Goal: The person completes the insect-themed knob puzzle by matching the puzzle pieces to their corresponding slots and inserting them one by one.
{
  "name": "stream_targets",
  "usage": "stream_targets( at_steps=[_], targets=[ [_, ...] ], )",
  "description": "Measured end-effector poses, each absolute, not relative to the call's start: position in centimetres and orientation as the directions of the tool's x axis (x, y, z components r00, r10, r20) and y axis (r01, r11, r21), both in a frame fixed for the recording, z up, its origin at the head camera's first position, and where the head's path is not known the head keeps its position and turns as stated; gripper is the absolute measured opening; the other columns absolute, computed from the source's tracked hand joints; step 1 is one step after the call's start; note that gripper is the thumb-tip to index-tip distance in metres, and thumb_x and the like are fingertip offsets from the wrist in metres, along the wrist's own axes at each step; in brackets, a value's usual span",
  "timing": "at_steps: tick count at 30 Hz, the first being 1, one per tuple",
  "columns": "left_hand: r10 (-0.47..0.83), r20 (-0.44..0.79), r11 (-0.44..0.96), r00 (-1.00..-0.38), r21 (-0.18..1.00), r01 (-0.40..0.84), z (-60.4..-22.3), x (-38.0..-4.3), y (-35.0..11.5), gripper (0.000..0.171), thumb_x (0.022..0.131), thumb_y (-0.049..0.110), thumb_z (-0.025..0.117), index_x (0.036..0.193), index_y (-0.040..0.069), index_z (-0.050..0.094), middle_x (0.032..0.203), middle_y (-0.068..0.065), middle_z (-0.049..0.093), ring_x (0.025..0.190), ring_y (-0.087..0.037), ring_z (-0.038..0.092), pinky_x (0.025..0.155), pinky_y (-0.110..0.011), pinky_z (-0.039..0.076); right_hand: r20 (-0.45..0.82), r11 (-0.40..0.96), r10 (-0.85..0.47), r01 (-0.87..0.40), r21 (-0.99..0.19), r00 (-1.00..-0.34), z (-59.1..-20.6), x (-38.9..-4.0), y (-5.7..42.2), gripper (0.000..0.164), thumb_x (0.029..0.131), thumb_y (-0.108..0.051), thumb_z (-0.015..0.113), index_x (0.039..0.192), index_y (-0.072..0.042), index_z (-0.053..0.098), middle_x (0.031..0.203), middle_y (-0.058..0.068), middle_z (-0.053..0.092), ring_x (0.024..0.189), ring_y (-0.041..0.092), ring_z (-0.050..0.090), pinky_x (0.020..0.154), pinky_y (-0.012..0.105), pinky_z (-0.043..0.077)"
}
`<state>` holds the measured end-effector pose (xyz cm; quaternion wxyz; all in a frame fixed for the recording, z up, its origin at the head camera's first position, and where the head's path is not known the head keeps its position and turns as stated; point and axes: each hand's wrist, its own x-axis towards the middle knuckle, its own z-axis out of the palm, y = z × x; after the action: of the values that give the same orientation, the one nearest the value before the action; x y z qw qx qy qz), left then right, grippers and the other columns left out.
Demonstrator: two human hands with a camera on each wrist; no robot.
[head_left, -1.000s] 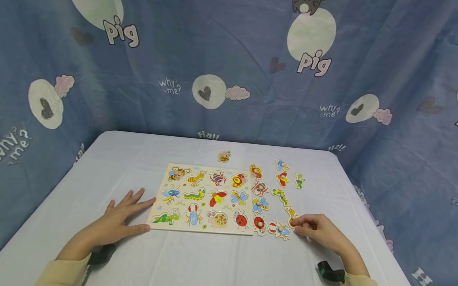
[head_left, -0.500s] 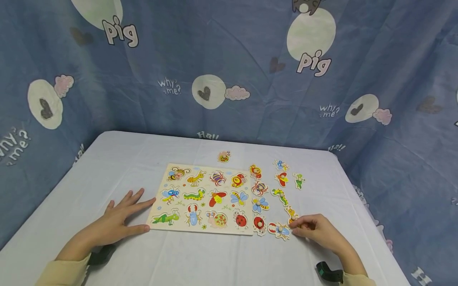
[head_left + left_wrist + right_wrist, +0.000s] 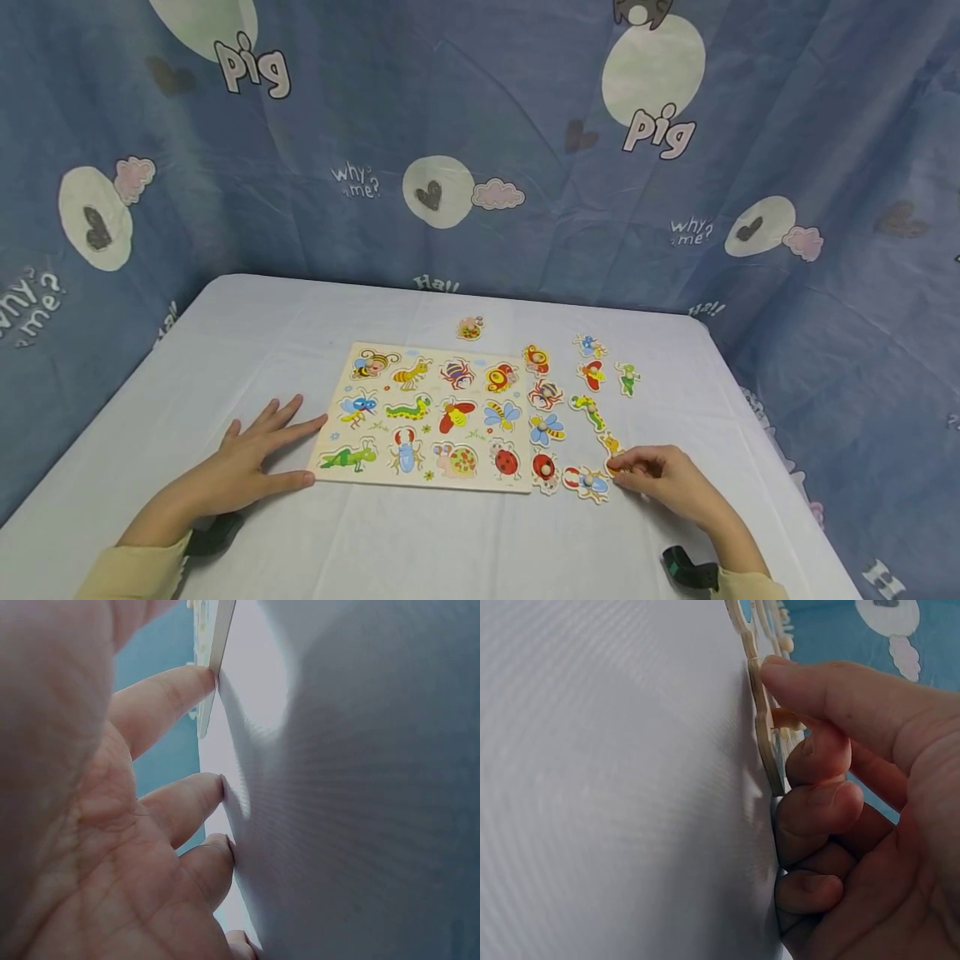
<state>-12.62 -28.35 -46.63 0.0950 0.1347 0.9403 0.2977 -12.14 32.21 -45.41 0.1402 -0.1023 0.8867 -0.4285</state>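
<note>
A flat puzzle board (image 3: pixel 468 486) with printed insects lies on the white table. My left hand (image 3: pixel 243 462) is spread at its left side, index finger and thumb touching the edge; the left wrist view shows straight fingers (image 3: pixel 169 697) meeting the board and cloth. Right of the board, my right hand (image 3: pixel 671 483) pinches a yellow insect puzzle piece (image 3: pixel 611 443), partly hidden by the fingertips. In the right wrist view, thumb and index finger are on either side of its small knob (image 3: pixel 783 718), while the piece lies on the table. Just left is a blue beetle piece (image 3: pixel 587 484).
Along the board's right edge lie a ladybug piece (image 3: pixel 544 471), a blue-winged piece (image 3: pixel 547 430), a spider piece (image 3: pixel 545 394) and a butterfly piece (image 3: pixel 536 359). Beyond sit caterpillar (image 3: pixel 588 412), red-winged (image 3: pixel 592 376), grasshopper (image 3: pixel 628 379) and snail (image 3: pixel 470 328) pieces. A patterned curtain (image 3: pixel 480 108) hangs behind.
My right fingertips have shifted slightly left on the yellow insect piece. The left hand, the board and the other pieces have stayed in place.
</note>
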Motion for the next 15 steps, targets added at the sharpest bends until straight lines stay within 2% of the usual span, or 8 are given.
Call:
stream_targets(
  at_steps=[6,12,15],
  targets=[
    [0.306,-0.096,0.794,-0.947,0.575,0.198,-46.4,-12.42,-28.71,0.085,0.087,0.056,0.084,0.16,0.025,0.053,0.176,-0.029,0.022,0.16,-0.065,0.008,0.114,-0.092,-0.003,-0.113,0.6,-0.304,-0.098,-0.794,-0.946,-45.63,-12.4,31.91,0.017,0.098,-0.019,0.08,0.111,-0.008,0.082,0.076,-0.006,0.06,0.064,0.0,0.048,0.056,0.021,0.041],
    [0.303,-0.1,0.797,-0.948,0.571,0.194,-46.36,-12.39,-28.78,0.085,0.087,0.055,0.084,0.16,0.024,0.053,0.176,-0.03,0.022,0.159,-0.065,0.008,0.112,-0.093,-0.004,-0.082,0.609,-0.257,-0.096,-0.787,-0.963,-45.75,-12.43,31.99,0.013,0.099,-0.018,0.079,0.108,-0.009,0.082,0.082,-0.001,0.073,0.062,0.002,0.051,0.056,0.022,0.046],
    [0.308,-0.101,0.791,-0.946,0.579,0.196,-46.38,-12.49,-28.5,0.085,0.087,0.056,0.084,0.159,0.024,0.054,0.176,-0.03,0.022,0.159,-0.066,0.009,0.112,-0.093,-0.003,-0.08,0.622,-0.211,-0.07,-0.78,-0.974,-45.65,-12.5,32.14,0.013,0.098,-0.018,0.079,0.108,-0.009,0.081,0.079,-0.002,0.068,0.062,0.003,0.051,0.055,0.022,0.046]
  ],
)
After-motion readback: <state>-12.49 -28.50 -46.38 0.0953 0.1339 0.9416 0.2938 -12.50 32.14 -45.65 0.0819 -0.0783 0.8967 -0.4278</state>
